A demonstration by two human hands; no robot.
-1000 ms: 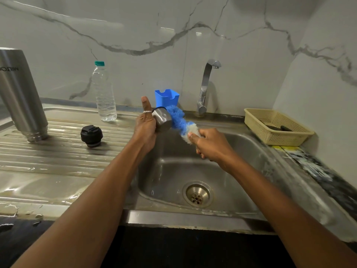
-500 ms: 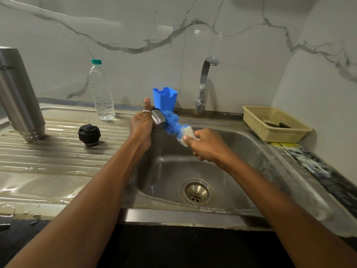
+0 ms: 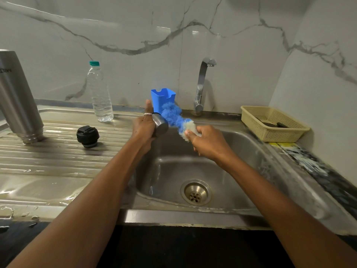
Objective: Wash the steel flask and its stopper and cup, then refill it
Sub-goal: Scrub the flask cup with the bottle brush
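Holding a brush against the steel cup over the sink.
The left hand curls round the cup, thumb raised; the right hand grasps the brush's pale end.

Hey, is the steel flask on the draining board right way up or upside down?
Upside down. The steel flask stands on its narrowed neck on the draining board, and its lettering reads inverted.

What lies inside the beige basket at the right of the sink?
Two dark objects lie in the beige basket; what they are is unclear. Its near wall hides the front of the floor.
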